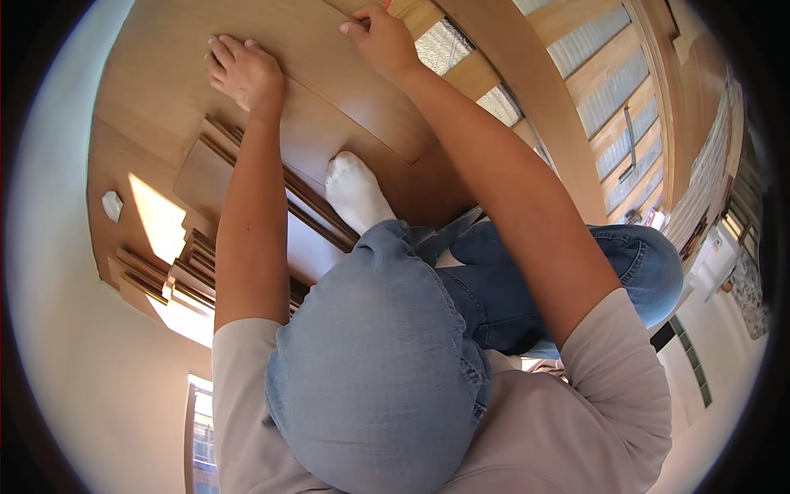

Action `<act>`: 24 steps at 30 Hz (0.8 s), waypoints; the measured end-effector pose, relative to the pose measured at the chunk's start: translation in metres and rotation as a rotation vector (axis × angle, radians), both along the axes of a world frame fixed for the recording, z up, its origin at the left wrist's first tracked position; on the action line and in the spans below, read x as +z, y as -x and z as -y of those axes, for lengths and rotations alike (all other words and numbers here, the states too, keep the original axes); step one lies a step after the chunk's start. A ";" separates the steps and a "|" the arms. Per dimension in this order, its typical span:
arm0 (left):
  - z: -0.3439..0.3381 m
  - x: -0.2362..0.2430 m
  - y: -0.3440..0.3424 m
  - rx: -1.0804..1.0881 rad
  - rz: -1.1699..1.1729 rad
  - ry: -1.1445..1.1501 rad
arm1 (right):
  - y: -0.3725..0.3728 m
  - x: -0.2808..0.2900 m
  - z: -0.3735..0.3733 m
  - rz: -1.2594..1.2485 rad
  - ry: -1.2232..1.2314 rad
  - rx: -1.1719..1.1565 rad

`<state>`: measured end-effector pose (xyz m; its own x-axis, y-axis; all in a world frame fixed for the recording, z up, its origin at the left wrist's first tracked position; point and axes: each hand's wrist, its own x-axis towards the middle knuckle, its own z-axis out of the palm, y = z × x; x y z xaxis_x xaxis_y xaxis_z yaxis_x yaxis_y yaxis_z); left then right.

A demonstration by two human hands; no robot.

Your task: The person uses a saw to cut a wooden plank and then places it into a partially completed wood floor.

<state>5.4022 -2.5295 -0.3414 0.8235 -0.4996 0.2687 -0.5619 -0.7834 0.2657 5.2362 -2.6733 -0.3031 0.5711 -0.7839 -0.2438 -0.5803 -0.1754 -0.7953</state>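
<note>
My left hand point(245, 72) lies on a brown wood-look board point(329, 70), palm down, fingers stretched out over its surface. Farther right, at the top edge of the view, my right hand point(380, 39) is closed in a pinch at the board's edge. A small bit of red shows just past its fingers; what it grips is cut off and too small to name. A straight seam runs between the boards below my hands. My white-socked foot point(355, 193) rests on the boards between my forearms.
Several narrow boards point(193, 263) lie stacked at the left, partly behind my left forearm. To the right, wooden battens point(473, 76) cross silvery sheeting point(444, 45), and a thin metal bar point(630, 136) lies there. A white wall point(49, 206) borders the far left; a small white object point(112, 206) is near it.
</note>
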 end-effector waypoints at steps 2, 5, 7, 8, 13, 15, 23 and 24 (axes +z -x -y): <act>0.002 0.001 0.002 0.008 0.029 -0.045 | 0.001 0.007 0.001 -0.038 0.008 0.015; -0.002 -0.003 -0.001 0.006 0.074 -0.120 | -0.001 0.009 -0.008 -0.051 0.032 -0.016; -0.005 -0.007 0.002 0.020 0.069 -0.153 | 0.005 0.016 -0.012 -0.085 0.052 0.010; -0.003 -0.005 0.004 0.003 0.059 -0.162 | 0.008 0.014 -0.011 -0.060 0.080 0.005; -0.012 -0.010 -0.004 -0.040 0.032 -0.205 | 0.012 0.027 -0.010 -0.115 -0.012 0.056; -0.013 -0.008 -0.008 -0.024 0.012 -0.233 | 0.012 0.023 -0.011 -0.032 0.313 0.056; -0.012 0.005 -0.017 -0.067 -0.158 -0.373 | 0.009 0.015 -0.007 -0.041 0.207 0.035; -0.016 0.003 -0.021 -0.068 -0.150 -0.370 | 0.009 0.015 -0.004 -0.036 0.188 0.034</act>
<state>5.4233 -2.5137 -0.3383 0.8015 -0.5949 -0.0607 -0.5923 -0.8038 0.0558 5.2276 -2.6696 -0.2877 0.5915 -0.7980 -0.1153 -0.5989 -0.3392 -0.7254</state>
